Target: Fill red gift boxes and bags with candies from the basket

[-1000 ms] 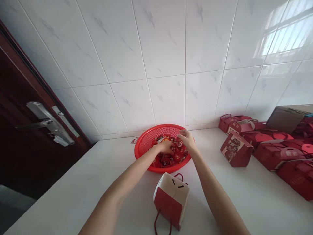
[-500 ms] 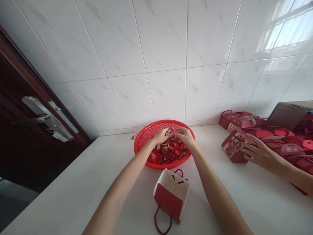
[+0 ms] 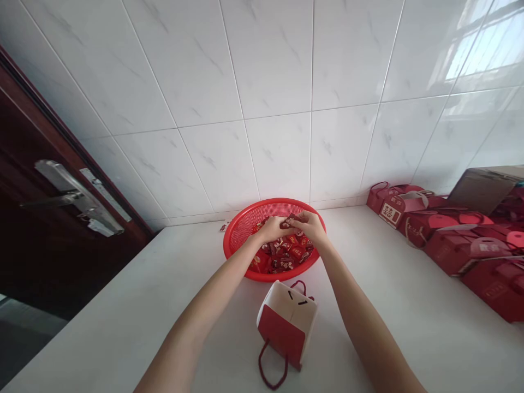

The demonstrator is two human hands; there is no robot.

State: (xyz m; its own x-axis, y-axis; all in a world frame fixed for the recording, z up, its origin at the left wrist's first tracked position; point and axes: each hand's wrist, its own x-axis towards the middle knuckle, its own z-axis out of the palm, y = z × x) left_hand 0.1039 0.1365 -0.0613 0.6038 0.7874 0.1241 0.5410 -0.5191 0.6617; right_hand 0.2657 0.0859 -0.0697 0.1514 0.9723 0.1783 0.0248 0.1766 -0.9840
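A red plastic basket (image 3: 275,277) stands against the wall with many red-wrapped candies (image 3: 282,261) in it. Over its contents, my left hand (image 3: 271,229) is closed, its fingers partly hidden, so what it holds cannot be made out. My right hand (image 3: 310,225) pinches a dark red wrapped candy (image 3: 289,220) close beside it. In front of the basket sits an open red and white gift box (image 3: 284,330) with dark red cord handles; black marks show on its white inside.
Several closed red gift boxes (image 3: 450,248) stand in rows at the right, near a grey-brown box (image 3: 481,191). A small printed packet (image 3: 224,226) lies behind the basket's left side. A dark red door (image 3: 53,240) with a metal handle is at the left.
Another person's hand and the box it touched at the right are gone from there, and the rows of boxes show fully. The candy now lies between my right fingers, beside my left hand.
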